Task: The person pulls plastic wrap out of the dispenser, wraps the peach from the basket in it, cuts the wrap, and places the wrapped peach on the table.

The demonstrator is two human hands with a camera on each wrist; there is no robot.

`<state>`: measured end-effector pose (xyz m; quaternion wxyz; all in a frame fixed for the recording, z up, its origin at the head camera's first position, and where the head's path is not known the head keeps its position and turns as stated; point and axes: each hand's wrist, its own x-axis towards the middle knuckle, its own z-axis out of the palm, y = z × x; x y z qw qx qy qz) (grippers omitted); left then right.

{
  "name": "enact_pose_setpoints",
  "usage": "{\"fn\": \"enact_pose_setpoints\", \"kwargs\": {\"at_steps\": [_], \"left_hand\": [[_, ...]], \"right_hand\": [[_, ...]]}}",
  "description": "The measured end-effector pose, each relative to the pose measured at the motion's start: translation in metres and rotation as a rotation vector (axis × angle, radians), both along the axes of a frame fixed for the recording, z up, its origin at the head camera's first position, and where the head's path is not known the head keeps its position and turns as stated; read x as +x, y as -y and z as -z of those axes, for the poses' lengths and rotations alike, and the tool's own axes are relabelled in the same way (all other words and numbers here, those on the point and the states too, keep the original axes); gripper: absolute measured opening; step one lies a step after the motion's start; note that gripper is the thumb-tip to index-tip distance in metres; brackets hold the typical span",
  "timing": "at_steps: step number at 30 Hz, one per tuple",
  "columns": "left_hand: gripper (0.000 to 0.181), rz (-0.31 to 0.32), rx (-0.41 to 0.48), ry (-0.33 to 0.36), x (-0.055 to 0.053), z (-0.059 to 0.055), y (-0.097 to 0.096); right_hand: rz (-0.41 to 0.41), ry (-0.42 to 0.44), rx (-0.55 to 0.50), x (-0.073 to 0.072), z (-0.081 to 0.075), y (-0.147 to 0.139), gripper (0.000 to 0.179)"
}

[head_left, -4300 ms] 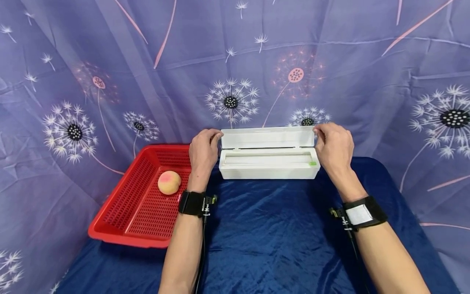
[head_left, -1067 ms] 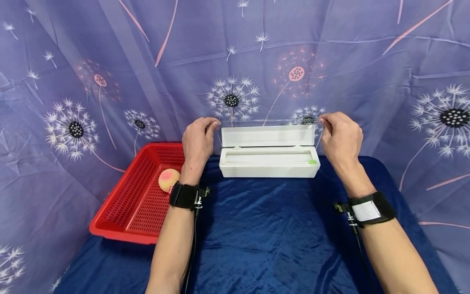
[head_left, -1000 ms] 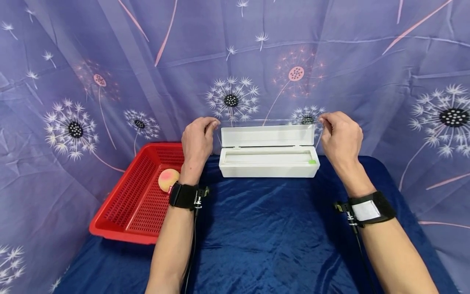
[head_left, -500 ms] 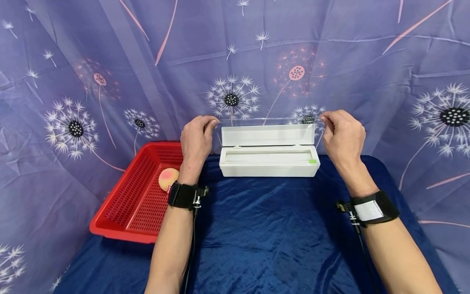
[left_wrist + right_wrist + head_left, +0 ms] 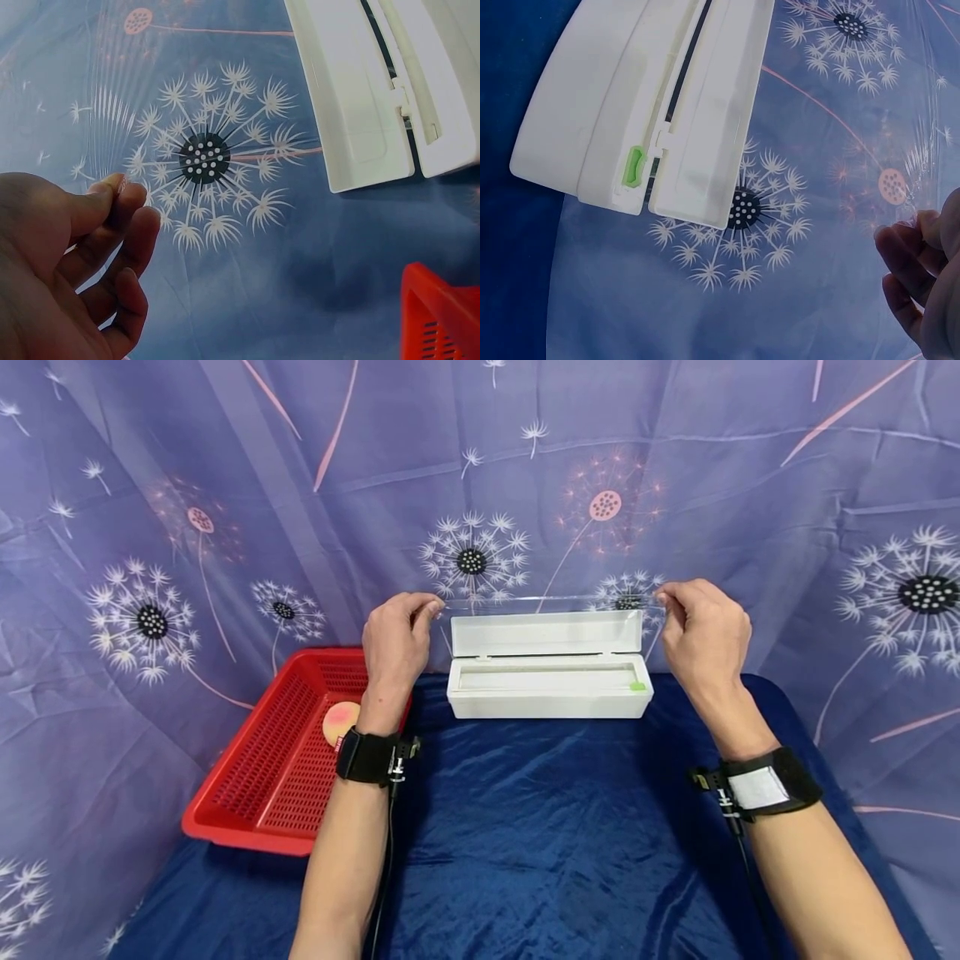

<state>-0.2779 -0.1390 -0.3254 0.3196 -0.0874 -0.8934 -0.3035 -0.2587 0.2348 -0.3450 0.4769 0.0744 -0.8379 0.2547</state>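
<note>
So there's this clear film (image 5: 551, 604) stretched tight just above the raised lid (image 5: 547, 635) of the white box (image 5: 550, 707), top edge running parallel to the box's long side, and it looks like it comes down toward the box. Person's left hand (image 5: 396, 639) pinches it just past the box's left end, right hand (image 5: 708, 639) pinches it just past the right end. Neither's clearly nearer imo; the box sits between and below them. Red basket (image 5: 247, 837) with a peach (image 5: 341, 723) is left of the box, same blue-covered worktop (image 5: 547, 827).
</note>
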Motion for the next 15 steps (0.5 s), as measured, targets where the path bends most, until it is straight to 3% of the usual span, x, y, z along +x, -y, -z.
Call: {"fn": "enact_pose_setpoints", "kwargs": {"at_steps": [15], "left_hand": [[0.016, 0.011, 0.029, -0.025, 0.0026, -0.0013, 0.0025]], "right_hand": [[0.004, -0.021, -0.014, 0.0003, -0.0041, 0.0016, 0.019]]}}
